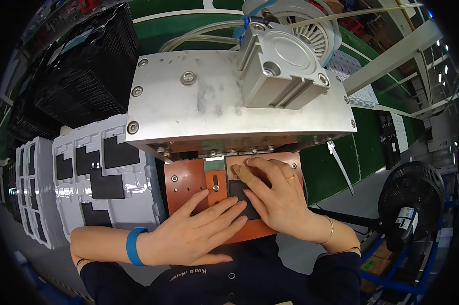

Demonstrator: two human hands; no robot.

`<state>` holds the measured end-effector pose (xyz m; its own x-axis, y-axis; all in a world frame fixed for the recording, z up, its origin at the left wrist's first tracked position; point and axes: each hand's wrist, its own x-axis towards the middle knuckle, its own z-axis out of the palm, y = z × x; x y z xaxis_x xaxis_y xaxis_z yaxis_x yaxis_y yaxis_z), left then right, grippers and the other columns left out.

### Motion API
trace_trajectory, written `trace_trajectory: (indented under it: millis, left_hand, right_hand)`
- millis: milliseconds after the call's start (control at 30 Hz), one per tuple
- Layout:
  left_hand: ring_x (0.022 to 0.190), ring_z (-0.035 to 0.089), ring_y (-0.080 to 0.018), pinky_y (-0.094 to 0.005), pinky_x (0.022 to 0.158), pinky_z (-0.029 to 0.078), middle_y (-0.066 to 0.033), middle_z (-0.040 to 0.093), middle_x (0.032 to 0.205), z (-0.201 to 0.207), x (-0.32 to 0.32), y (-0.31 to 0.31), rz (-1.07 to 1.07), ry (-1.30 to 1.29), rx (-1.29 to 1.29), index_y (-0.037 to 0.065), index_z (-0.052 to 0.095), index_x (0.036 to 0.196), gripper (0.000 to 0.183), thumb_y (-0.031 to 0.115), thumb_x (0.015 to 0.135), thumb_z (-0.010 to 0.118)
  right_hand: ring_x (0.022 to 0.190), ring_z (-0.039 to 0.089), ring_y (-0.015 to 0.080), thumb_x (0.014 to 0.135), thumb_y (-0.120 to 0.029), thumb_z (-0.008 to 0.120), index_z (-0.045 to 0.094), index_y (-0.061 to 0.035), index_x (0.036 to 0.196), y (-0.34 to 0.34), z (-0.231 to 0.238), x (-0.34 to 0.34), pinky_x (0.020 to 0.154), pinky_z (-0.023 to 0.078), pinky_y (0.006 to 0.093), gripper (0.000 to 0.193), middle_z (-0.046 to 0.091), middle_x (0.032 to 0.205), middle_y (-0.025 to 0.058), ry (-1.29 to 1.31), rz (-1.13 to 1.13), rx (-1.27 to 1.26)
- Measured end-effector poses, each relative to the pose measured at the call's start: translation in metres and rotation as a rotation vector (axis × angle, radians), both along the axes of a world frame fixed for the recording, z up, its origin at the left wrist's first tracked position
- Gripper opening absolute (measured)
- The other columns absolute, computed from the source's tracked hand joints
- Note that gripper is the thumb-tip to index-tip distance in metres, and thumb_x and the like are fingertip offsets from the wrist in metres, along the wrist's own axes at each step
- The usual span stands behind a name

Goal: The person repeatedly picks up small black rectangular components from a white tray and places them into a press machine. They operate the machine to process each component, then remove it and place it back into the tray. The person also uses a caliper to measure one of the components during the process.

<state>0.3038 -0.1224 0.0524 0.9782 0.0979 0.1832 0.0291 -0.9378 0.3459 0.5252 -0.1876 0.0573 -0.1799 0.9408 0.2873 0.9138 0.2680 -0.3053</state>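
A black flat piece (239,195) lies on the orange fixture plate (186,173) in front of the metal press. My left hand (196,226), with a blue band at the wrist, is open and spread low over the plate. Its fingertips rest on the piece and beside a raised orange block (215,188). My right hand (280,198) is closed with bent fingers at the piece's far right part. A tan finger cover (246,175) is on its index finger, and the thumb touches the piece. The fingers partly hide the piece's outline.
The press's silver housing (188,112) with a cylinder (285,66) overhangs the plate. Left stands a white tray (132,183) holding several black flat pieces, beside stacked black trays (87,71). A black fan (410,203) is at right. A metal strip (341,168) sticks out nearby.
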Motion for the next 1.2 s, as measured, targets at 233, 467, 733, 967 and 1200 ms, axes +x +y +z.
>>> trace_trajectory:
  millis: [233, 467, 733, 967, 1200]
  left_hand:
    - [0.130, 0.049, -0.0244, -0.0531, 0.106, 0.032, -0.0120, 0.050, 0.142, -0.001, 0.000, 0.000, 0.000, -0.016, 0.000, 0.010, 0.058, 0.128, 0.063, 0.058, 0.087, 0.059]
    - [0.130, 0.049, -0.0243, -0.0542, 0.107, 0.030, -0.0113, 0.049, 0.143, 0.000, 0.000, -0.001, -0.002, 0.005, 0.008, 0.010, 0.058, 0.129, 0.063, 0.058, 0.087, 0.059]
    - [0.133, 0.044, -0.0267, -0.0528, 0.108, 0.031, -0.0166, 0.046, 0.143, 0.002, 0.000, 0.001, -0.020, 0.017, 0.025, 0.005, 0.050, 0.134, 0.069, 0.055, 0.088, 0.059]
    - [0.135, 0.042, -0.0271, -0.0527, 0.107, 0.031, -0.0159, 0.045, 0.145, 0.002, 0.000, 0.001, -0.020, 0.021, 0.036, 0.005, 0.049, 0.135, 0.070, 0.056, 0.087, 0.058]
    - [0.134, 0.044, -0.0286, -0.0566, 0.108, 0.025, -0.0114, 0.047, 0.145, 0.004, 0.000, 0.000, 0.004, 0.059, -0.010, 0.010, 0.055, 0.134, 0.076, 0.067, 0.083, 0.057]
  right_hand:
    - [0.106, 0.049, 0.0248, 0.077, -0.006, 0.065, 0.066, -0.0120, 0.113, -0.003, -0.005, 0.004, 0.085, 0.040, 0.0365, 0.037, 0.055, 0.115, 0.0057, -0.012, 0.057, 0.078]
    - [0.107, 0.049, 0.0251, 0.076, -0.008, 0.065, 0.065, -0.0106, 0.116, -0.005, -0.004, 0.000, 0.084, 0.040, 0.0370, 0.039, 0.053, 0.117, 0.0060, -0.092, 0.036, 0.077]
    - [0.106, 0.049, 0.0300, 0.079, -0.010, 0.069, 0.068, -0.0144, 0.115, -0.003, -0.003, 0.005, 0.090, 0.042, 0.0384, 0.037, 0.052, 0.121, 0.0097, 0.009, 0.048, 0.065]
    - [0.105, 0.052, 0.0286, 0.077, -0.009, 0.073, 0.068, -0.0088, 0.113, -0.004, 0.000, 0.005, 0.089, 0.045, 0.0388, 0.036, 0.055, 0.119, 0.0102, 0.080, 0.006, 0.044]
    - [0.107, 0.057, 0.0287, 0.073, -0.026, 0.080, 0.066, -0.0075, 0.112, -0.041, 0.007, 0.025, 0.088, 0.048, 0.0378, 0.045, 0.060, 0.119, 0.0105, 0.210, 0.083, -0.044]
